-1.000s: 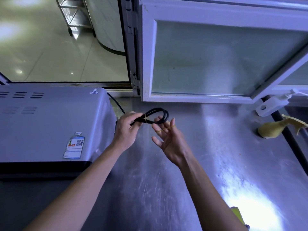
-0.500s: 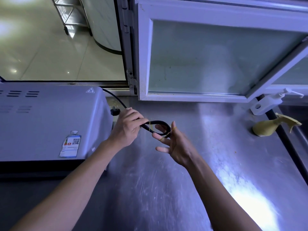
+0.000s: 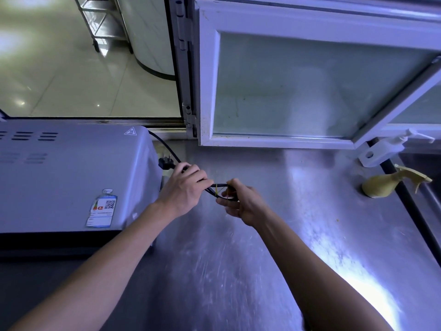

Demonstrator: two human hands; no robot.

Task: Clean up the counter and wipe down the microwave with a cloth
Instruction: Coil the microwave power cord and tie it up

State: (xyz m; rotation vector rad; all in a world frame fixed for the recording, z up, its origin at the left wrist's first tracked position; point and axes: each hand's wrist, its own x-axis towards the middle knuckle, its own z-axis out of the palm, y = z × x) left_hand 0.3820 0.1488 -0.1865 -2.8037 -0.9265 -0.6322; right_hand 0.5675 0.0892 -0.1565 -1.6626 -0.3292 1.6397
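Steel desk [image 3: 274,235] carries microwave [image 3: 71,177] at left. Spray bottle [image 3: 381,185] lies far right. Left hand [image 3: 183,189] grips black cord [image 3: 167,149] just beside microwave's right side. Right hand [image 3: 241,201] pinches cord loop, yellow band [image 3: 216,189] between hands. Plug [image 3: 165,162] behind left hand.

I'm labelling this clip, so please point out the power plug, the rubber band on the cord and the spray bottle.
power plug [image 3: 165,163], head view, on its black body beside the microwave.
rubber band [image 3: 216,189], head view, on the yellow loop around the folded cord.
spray bottle [image 3: 379,185], head view, on its yellowish body lying on the counter.
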